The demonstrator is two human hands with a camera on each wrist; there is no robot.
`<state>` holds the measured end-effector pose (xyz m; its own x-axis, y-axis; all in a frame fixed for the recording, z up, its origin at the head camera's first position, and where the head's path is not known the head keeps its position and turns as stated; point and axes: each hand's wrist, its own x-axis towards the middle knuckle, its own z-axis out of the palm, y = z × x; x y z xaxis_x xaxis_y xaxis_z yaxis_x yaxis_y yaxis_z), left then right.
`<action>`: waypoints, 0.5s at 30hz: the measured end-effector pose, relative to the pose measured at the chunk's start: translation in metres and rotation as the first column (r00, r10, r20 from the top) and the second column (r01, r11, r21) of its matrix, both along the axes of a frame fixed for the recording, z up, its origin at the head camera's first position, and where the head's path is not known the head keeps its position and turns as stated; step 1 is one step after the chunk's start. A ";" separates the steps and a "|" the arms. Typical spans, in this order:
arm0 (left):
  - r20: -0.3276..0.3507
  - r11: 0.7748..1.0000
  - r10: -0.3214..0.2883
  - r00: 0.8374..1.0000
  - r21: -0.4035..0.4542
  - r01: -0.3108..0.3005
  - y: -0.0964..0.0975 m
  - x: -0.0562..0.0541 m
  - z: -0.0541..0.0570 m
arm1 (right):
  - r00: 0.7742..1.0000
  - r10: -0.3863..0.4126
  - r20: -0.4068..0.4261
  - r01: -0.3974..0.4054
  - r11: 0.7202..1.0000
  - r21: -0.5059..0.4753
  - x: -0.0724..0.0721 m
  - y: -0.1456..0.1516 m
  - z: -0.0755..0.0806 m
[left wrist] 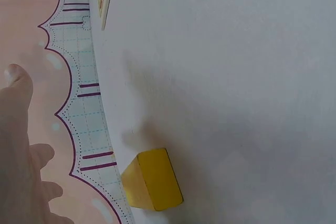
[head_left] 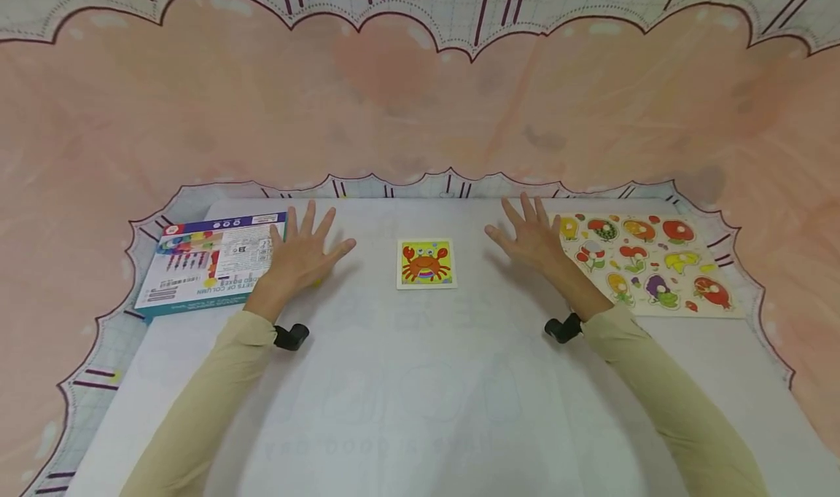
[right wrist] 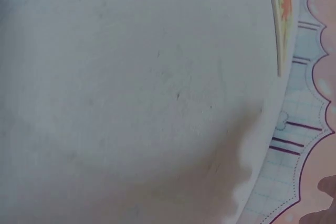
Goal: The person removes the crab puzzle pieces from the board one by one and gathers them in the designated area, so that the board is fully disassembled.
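Observation:
Between the two hands, a small square picture puzzle with a red crab (head_left: 426, 264) on yellow lies flat on the white table. To its left, my left hand (head_left: 298, 253) is held above the table with fingers spread and nothing in it. Close under that hand stands a yellow block (left wrist: 164, 179), mostly hidden by the hand in the head view. On the other side my right hand (head_left: 530, 240) also hovers with spread fingers, holding nothing. Its wrist overlaps the fruit picture board (head_left: 633, 264) in the head view.
A flat toy box (head_left: 190, 282) with a blue and teal edge lies at the left of the white table (head_left: 394, 388). A scalloped patterned cloth border (head_left: 748, 264) runs round the tabletop. Small black cameras (head_left: 291, 337) are strapped at both wrists.

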<state>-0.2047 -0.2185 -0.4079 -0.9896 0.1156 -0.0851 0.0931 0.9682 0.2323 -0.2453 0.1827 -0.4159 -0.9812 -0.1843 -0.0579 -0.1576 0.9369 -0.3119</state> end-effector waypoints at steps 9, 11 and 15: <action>-0.011 1.000 -0.010 1.000 0.004 0.010 0.004 0.001 0.001 | 0.999 0.038 0.014 -0.038 0.999 -0.032 0.000 -0.011 0.001; -0.006 1.000 -0.014 1.000 0.008 0.014 0.005 0.001 0.001 | 0.999 0.045 0.015 -0.044 0.998 -0.047 0.002 -0.013 0.000; -0.006 1.000 -0.021 1.000 0.019 0.022 0.007 0.001 0.001 | 0.998 0.054 0.011 -0.053 0.996 -0.070 0.003 -0.018 -0.001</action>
